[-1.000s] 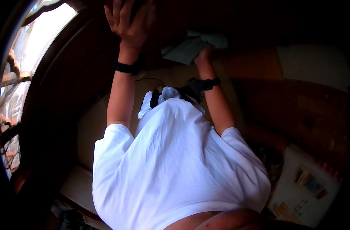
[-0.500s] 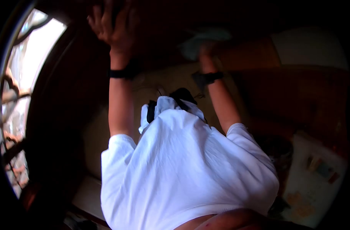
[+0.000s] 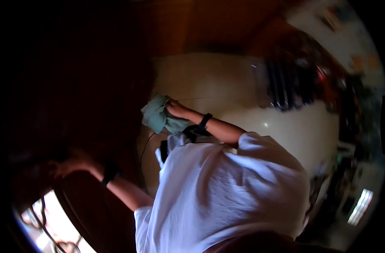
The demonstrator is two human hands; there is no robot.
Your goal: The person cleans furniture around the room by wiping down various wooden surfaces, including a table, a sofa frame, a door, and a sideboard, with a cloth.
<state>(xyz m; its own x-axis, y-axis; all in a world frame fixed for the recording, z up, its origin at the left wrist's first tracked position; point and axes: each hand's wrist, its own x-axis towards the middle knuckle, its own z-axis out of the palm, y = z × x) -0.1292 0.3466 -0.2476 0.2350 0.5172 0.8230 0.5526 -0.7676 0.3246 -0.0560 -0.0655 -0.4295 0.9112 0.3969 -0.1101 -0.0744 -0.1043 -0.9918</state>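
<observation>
Right hand (image 3: pixel 177 109): fingers closed round the edge of the cloth, the fingertips partly lost in its folds.
Cloth (image 3: pixel 155 114): pale green, crumpled, held at the right hand's left side, in front of the shirt; its far-left edge lies against the darkness of the panel in view, contact uncertain.
Left hand (image 3: pixel 70 163): at left, well apart from the cloth, fingers spread, blurred, holding nothing that shows; whether it touches the panel cannot be told.
Step, as judged: the right hand manages the cloth alone while the left hand reaches out as if for support. The next move calls for a secure hold on the cloth and care about the cable.
Bands: one black band on each wrist.
Cable (image 3: pixel 144 147): thin, dark, curving down just below the cloth.
Shirt (image 3: pixel 226 194): white, near, centre.
Panel (image 3: pixel 87 84): very dark, left; detail unreadable.
Window (image 3: pixel 60 219): bright, near left, with curved bars.
Floor (image 3: pixel 209 80): pale, glossy, beyond the right hand.
Clutter (image 3: pixel 285 86): dark, blurred, far right.
</observation>
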